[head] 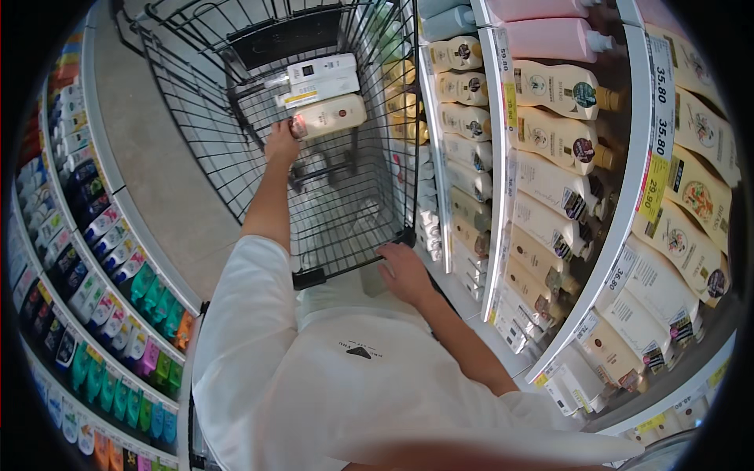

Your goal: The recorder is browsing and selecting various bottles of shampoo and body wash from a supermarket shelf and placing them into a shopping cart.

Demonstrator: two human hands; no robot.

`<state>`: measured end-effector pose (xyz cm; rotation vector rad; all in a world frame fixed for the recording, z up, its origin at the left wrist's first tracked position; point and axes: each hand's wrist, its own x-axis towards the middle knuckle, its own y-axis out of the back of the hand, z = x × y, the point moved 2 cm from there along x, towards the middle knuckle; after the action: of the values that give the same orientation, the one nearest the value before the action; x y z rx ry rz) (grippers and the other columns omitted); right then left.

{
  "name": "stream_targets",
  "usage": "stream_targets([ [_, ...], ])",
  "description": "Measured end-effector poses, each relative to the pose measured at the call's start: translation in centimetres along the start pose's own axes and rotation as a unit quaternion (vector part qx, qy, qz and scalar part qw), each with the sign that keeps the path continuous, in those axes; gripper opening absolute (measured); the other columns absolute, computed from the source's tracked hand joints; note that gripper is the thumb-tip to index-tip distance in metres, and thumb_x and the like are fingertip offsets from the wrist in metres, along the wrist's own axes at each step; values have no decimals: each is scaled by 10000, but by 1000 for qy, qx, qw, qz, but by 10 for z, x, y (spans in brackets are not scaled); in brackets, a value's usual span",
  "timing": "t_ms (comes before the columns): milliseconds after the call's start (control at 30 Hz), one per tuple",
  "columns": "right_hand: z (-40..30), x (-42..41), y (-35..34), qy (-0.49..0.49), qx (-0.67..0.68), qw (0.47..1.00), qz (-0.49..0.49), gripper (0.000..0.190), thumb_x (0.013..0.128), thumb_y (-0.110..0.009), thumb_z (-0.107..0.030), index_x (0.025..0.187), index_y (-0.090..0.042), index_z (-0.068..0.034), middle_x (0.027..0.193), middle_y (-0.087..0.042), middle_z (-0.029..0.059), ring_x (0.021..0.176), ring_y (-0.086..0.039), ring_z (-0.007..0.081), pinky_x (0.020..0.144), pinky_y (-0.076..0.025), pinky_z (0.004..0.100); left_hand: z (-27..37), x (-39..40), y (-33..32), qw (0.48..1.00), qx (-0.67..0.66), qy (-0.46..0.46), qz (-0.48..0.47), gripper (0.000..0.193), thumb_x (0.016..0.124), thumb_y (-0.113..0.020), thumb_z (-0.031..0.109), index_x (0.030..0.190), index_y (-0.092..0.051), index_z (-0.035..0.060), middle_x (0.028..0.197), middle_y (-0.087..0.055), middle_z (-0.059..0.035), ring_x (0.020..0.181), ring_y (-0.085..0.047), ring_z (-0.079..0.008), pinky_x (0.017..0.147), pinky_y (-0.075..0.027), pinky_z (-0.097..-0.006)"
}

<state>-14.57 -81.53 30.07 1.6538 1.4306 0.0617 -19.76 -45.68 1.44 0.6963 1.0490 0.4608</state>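
Observation:
A black wire shopping cart stands before me. Inside it, my left hand has its fingers on the near-left end of a cream-coloured bottle. The bottle lies on its side beside white boxed products and a clear-looking container. My right hand is at the cart's near right corner, fingers partly spread, close to the top rim. Whether its fingertips touch the rim is not plain.
Shelves on the right hold cream bottles and pink bottles, with price strips along the edges. Shelves on the left carry teal bottles and many other bottles. A tiled floor lies left of the cart.

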Motion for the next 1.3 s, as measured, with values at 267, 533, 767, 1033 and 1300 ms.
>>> stream_targets([
  [267, 0, -11, 1, 35, 18, 999, 27, 368, 859, -693, -119, 1212, -634, -33, 1240, -652, 166, 1221, -580, 369, 1112, -437, 473, -20, -24, -6, 974, 54, -123, -182, 566, 804, -789, 477, 1226, -700, 111, 1245, -689, -197, 1250, -601, -347, 994, -518, -478],
  [533, 0, -85, 11, -2, 105, 994, 41, 402, 903, -675, -192, 1272, -629, -39, 1250, -660, 195, 1192, -610, 400, 1045, -494, 459, 81, -143, 113, 966, 178, -180, -55, 522, 906, -658, 490, 1087, -742, 8, 1112, -737, -222, 1033, -710, -384, 904, -569, -457],
  [767, 36, -142, 41, -34, 360, 926, 106, 656, 881, -787, -322, 1434, -535, -74, 1363, -627, 189, 1260, -623, 317, 1050, -502, 406, 171, -335, 229, 849, 374, -374, -1, 336, 872, -695, 327, 1055, -738, 49, 1051, -735, -218, 1009, -697, -407, 855, -563, -495],
  [1033, -69, -205, 137, 322, 342, 869, 156, 1022, 785, -888, -339, 1588, -322, -61, 1546, -434, 181, 1437, -417, 296, 1206, -336, 421, 279, -675, 373, 801, 279, -530, -5, 418, 845, -791, 292, 1135, -658, 21, 1018, -708, -201, 909, -676, -421, 787, -526, -450],
  [1300, -116, -276, 152, 386, 511, 760, 110, 904, 805, -856, -296, 1542, -395, -47, 1333, -631, 113, 1224, -596, 222, 1069, -474, 372, 286, -694, 407, 777, -83, -623, 38, 523, 979, -680, 299, 1379, -534, -4, 1187, -651, -104, 993, -600, -173, 901, -470, -320],
])
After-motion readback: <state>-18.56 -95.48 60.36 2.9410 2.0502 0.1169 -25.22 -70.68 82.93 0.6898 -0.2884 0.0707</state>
